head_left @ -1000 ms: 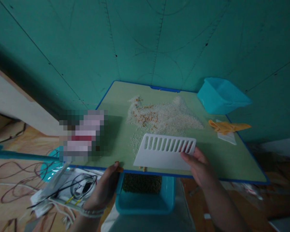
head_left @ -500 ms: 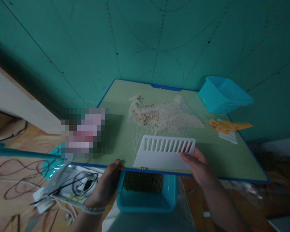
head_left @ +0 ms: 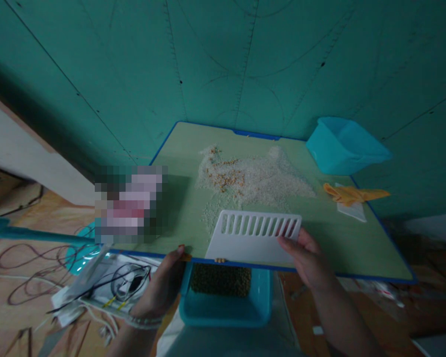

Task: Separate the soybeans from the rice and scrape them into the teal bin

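Note:
My right hand [head_left: 308, 255] is closed on the right end of a white slotted scraper [head_left: 252, 240], thumb on top, at the front edge of the green board [head_left: 357, 248]. The left hand [head_left: 167, 277] grips the board's blue front edge, its thumb on top; the other fingers are hidden below. White grains [head_left: 271, 178] lie spread beyond the scraper, with orange-brown beans [head_left: 226, 178] among them on the left. A few beans sit at the scraper's lower left corner. Under the edge is a turquoise tray [head_left: 226, 315] holding dark green grains [head_left: 223, 280].
A turquoise basin [head_left: 342, 146] stands at the board's back right corner. Near it, an orange cloth [head_left: 353, 194] lies over a white piece [head_left: 352, 210]. A blurred pinkish item [head_left: 134, 203] is at the left. Cables [head_left: 130, 282] lie in a box at lower left.

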The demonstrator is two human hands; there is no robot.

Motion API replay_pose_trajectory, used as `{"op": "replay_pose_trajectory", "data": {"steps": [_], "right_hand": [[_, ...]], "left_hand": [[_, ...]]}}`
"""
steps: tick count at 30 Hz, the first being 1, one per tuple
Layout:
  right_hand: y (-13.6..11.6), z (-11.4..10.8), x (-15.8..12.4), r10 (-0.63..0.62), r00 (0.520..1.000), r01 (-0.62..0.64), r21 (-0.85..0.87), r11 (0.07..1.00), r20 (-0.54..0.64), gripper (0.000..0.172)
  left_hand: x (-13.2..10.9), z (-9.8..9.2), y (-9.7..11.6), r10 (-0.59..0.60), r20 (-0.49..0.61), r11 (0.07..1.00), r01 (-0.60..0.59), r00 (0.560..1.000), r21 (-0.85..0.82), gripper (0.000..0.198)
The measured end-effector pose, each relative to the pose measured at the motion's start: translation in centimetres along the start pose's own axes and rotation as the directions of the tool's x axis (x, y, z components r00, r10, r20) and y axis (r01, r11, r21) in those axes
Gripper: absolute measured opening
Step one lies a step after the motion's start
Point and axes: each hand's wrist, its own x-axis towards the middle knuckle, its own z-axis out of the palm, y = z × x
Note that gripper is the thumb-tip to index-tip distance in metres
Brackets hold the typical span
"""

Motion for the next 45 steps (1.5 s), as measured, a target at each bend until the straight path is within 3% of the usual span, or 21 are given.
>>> {"op": "replay_pose_trajectory", "data": {"steps": [7,11,16,22,31,34,41,45], "right_hand": [[0.0,0.1,-0.1,-0.001,1.0,0.0,0.061,0.998,0.008,0.027],[0.1,0.1,-0.1,-0.002,1.0,0.001,0.064,0.998,0.012,0.027],[0.2,-0.1,0.0,0.008,1.0,-0.008,0.032,0.999,0.009,0.029],[0.4,-0.2,0.0,-0.009,1.0,0.01,0.04,0.999,-0.012,0.029],[0.8,0.9,-0.3,-0.024,0.999,0.025,0.029,0.999,-0.022,0.029],[1.2,2.1,-0.5,-0.078,0.997,0.077,-0.026,0.997,-0.023,0.028],[2.3,5.6,-1.5,-0.176,0.981,0.192,-0.289,0.938,0.081,0.027],[2.2,6.0,-1.3,-0.247,0.967,0.249,-0.38,0.891,0.055,0.028]], "left_hand": [[-0.2,0.4,0.1,0.025,-0.024,0.997,-0.027,0.999,-0.069,0.016],[-0.2,0.5,-0.1,0.066,-0.015,0.995,-0.067,0.998,-0.069,0.024],[0.1,0.3,-0.2,0.047,-0.002,0.995,-0.047,0.999,-0.082,0.034],[0.0,0.2,0.1,0.006,0.008,0.999,-0.006,1.0,-0.044,0.025],[0.3,-0.3,-0.4,0.086,-0.028,0.989,-0.089,0.996,-0.121,0.038],[0.2,-0.3,-0.2,0.061,0.014,0.989,-0.058,0.998,-0.137,0.044],[0.0,-0.3,0.1,0.084,-0.044,0.989,-0.089,0.995,-0.12,0.044],[0.1,-0.4,0.2,0.076,-0.055,0.989,-0.082,0.996,-0.121,0.04]]}}
